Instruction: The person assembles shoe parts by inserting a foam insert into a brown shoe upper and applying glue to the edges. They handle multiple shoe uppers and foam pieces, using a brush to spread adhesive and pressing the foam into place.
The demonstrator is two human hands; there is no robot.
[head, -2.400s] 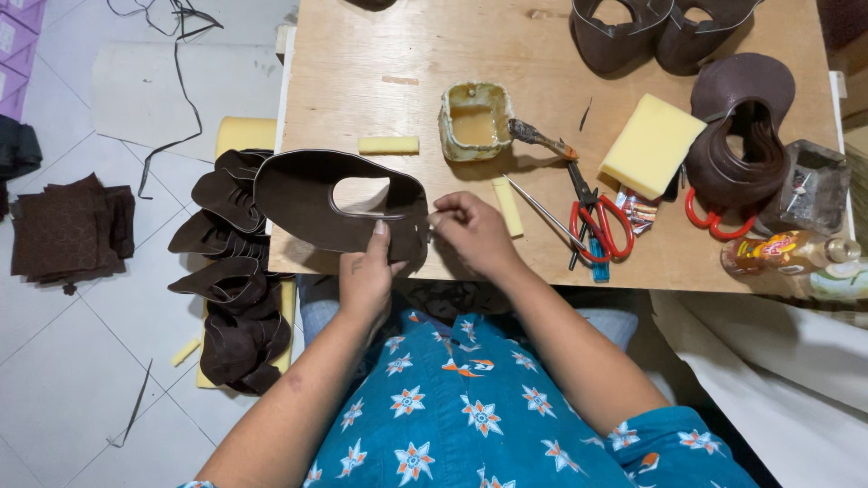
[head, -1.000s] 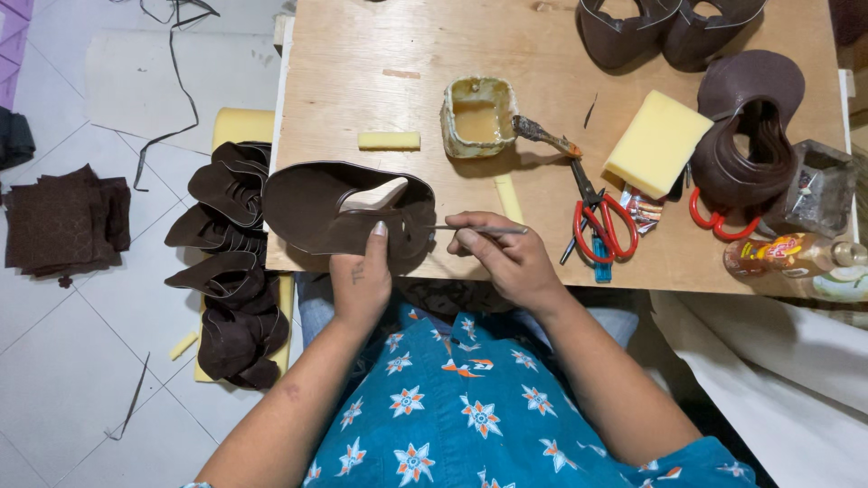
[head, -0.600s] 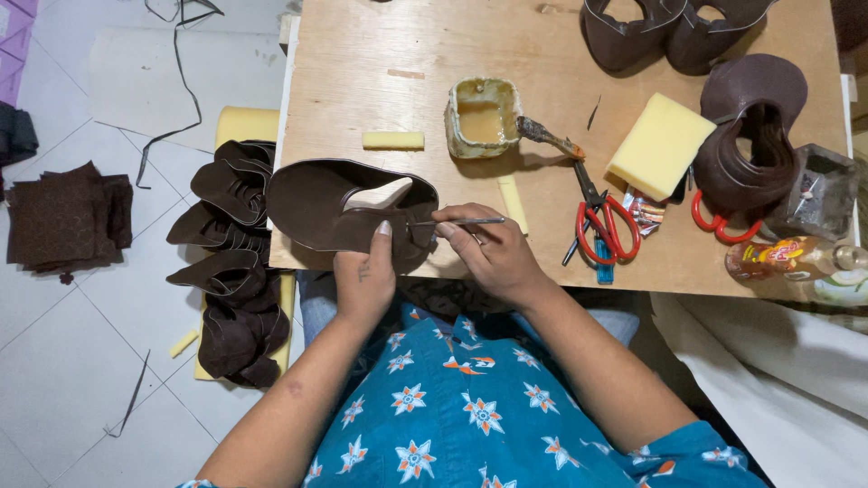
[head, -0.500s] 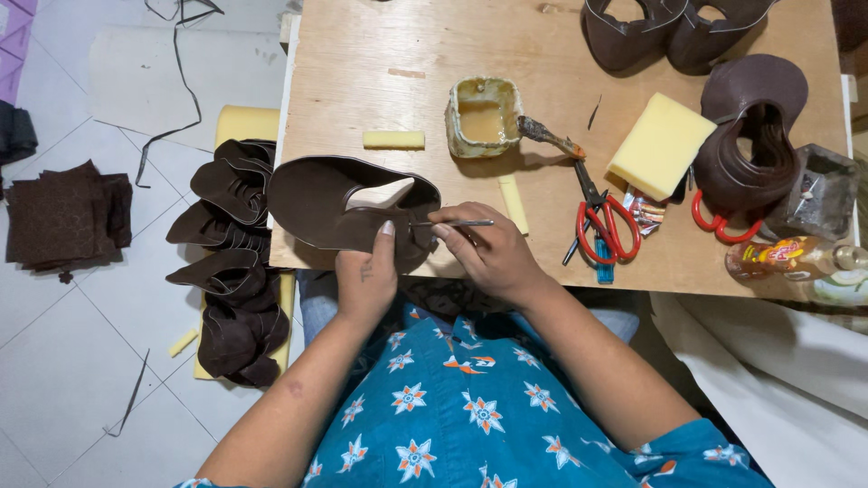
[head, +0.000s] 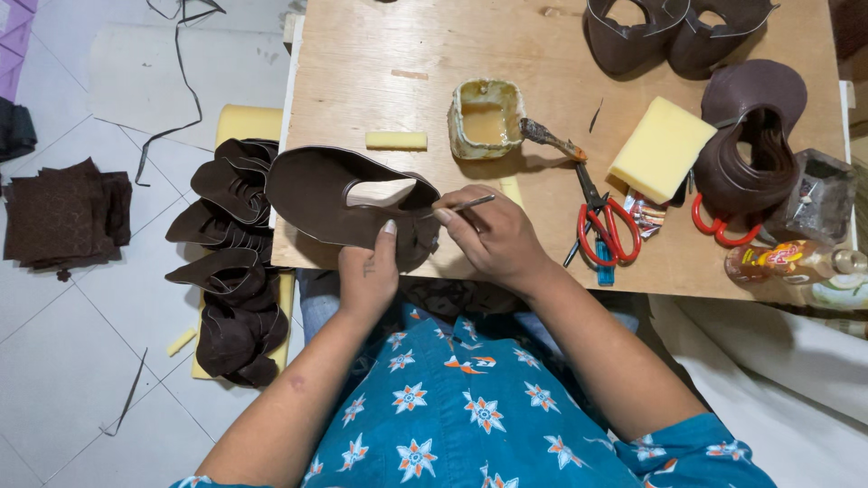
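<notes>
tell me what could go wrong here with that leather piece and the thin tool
The left hand pins the brown leather piece right beside the thin tool in the right hand, so a slip could jab a finger. The piece overhangs the wooden table edge, so it might slide off. The open glue pot with its brush sits close behind; a reaching arm could tip it.

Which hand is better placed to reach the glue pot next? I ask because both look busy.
Probably the right hand: it holds the thin tool and lies nearer the glue pot. The left hand pins the brown leather piece against the table.
</notes>
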